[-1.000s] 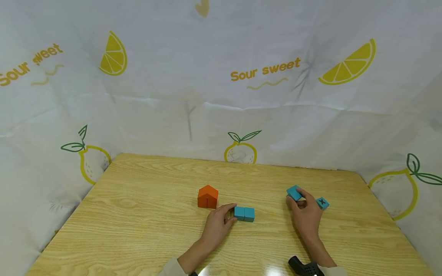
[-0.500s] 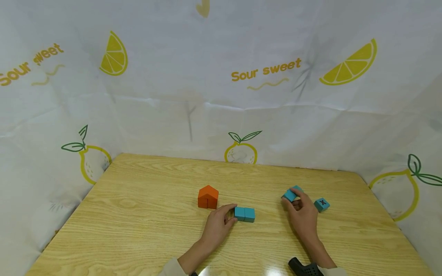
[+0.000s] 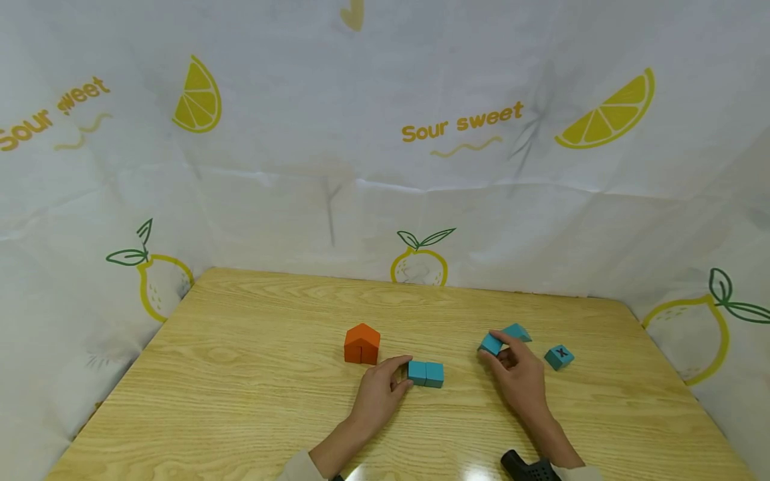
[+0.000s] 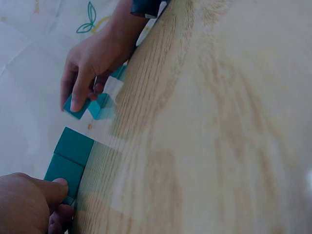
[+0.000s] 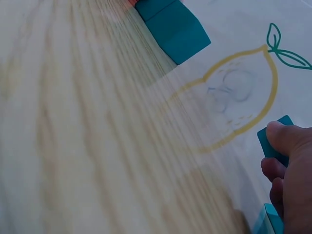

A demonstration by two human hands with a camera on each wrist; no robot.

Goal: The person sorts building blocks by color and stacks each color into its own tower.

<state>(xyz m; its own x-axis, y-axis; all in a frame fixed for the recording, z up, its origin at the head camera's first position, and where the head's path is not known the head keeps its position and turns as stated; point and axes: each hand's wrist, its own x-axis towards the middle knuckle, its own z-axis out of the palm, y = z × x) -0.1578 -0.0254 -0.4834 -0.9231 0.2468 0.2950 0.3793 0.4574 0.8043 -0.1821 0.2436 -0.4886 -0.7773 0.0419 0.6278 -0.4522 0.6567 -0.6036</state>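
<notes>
Two blue blocks stand side by side near the middle of the table. My left hand [image 3: 377, 397] pinches the left blue block [image 3: 416, 372] between thumb and index finger; the right blue block [image 3: 434, 375] touches it. Further right, my right hand [image 3: 522, 377] holds a blue cube [image 3: 490, 344] by its fingertips. In the right wrist view, the thumb lies on the near face of that cube [image 5: 276, 141]. Just behind the hand is a blue triangular block [image 3: 517, 332], partly hidden. A blue cube marked with a dark X [image 3: 560, 357] sits to the hand's right.
An orange house-shaped stack [image 3: 362, 344] with a pointed top stands behind and left of the left hand. The wooden table [image 3: 240, 374] ends at a white lemon-print cloth [image 3: 289, 220] at the back and sides.
My right hand has moved left with the blue cube, away from the triangular block, which now shows more. The X-marked cube has shifted slightly. My left hand and its blocks stay put.
</notes>
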